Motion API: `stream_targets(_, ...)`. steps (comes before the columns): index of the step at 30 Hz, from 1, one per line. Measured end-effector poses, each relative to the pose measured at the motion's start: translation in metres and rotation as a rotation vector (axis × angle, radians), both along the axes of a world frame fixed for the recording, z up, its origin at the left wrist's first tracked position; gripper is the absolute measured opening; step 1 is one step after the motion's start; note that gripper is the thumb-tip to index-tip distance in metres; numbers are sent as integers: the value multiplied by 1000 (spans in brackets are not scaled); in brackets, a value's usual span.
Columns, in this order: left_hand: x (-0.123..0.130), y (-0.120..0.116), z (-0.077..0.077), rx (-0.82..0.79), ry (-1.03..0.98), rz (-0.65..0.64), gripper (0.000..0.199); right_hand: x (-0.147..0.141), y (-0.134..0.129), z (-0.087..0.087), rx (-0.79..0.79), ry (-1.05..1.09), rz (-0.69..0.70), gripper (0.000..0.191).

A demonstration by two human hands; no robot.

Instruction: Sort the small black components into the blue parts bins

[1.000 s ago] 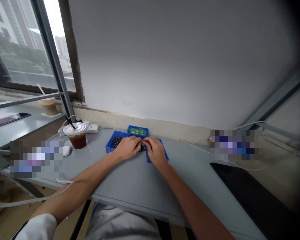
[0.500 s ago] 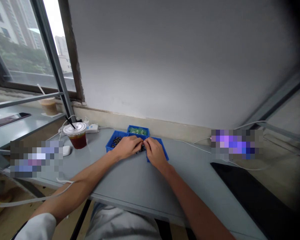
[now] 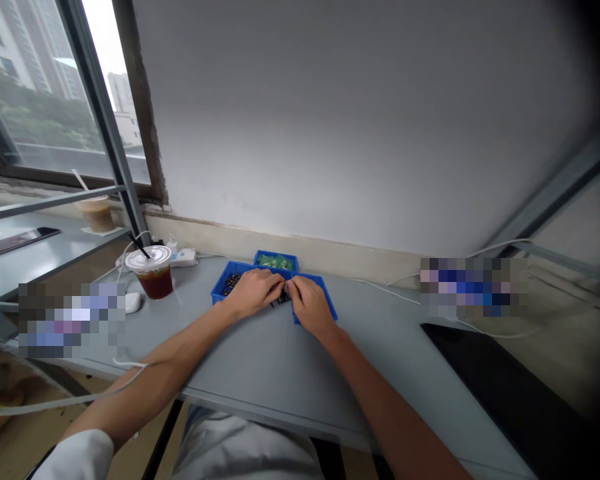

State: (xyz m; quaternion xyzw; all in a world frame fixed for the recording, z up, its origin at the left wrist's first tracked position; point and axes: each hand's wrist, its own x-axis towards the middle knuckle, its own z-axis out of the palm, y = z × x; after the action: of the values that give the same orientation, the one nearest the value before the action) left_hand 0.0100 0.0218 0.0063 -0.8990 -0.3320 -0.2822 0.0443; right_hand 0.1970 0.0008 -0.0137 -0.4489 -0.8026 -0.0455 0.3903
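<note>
The left hand (image 3: 253, 295) and right hand (image 3: 311, 307) are working close together directly in front of the rear blue tray (image 3: 275, 253), both curling inward with their fingertips (image 3: 286, 287) meeting over a loose scatter of small dark pieces (image 3: 280, 301). Neither hand is lying released, but the fingers are hiding the point of contact, so a grip on any one piece cannot be confirmed. Left of the rear tray, the left blue tray (image 3: 220, 291) is holding a heap of dark pieces (image 3: 231, 284). Right of it, the right blue tray (image 3: 325, 300) is partly covered by the right hand, and its contents cannot be inspected. The rear tray is holding green pieces (image 3: 275, 263), too small to identify. On progress, a sizeable quantity of dark pieces is remaining in the left tray, and the green pieces are remaining in the rear tray. Further left of the rear tray, a lidded plastic cup (image 3: 155, 280) is standing on the grey desk (image 3: 260, 360) near a computer mouse (image 3: 133, 303).
</note>
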Motion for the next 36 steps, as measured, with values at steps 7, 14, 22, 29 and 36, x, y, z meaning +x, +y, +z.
stream_targets(7, -3, 3, -1, -10, -6, 31, 28, 2, 1, 1, 10, 55, 54, 17)
stream_targets(14, -6, 1, 4, -30, 44, -29, 28, 3, 2, 1, -9, 13, 118, 23)
stream_targets(22, -11, 3, 6, 9, 86, -119, 30, 4, 1, 2, -72, 13, 145, 27)
stream_targets(29, -9, 0, 9, 17, 99, -138, 31, 3, 1, 4, -103, -43, 85, 39)
stream_targets(36, -40, 15, 26, 90, -12, 164, 26, 2, 0, 5, -60, 34, -47, 40)
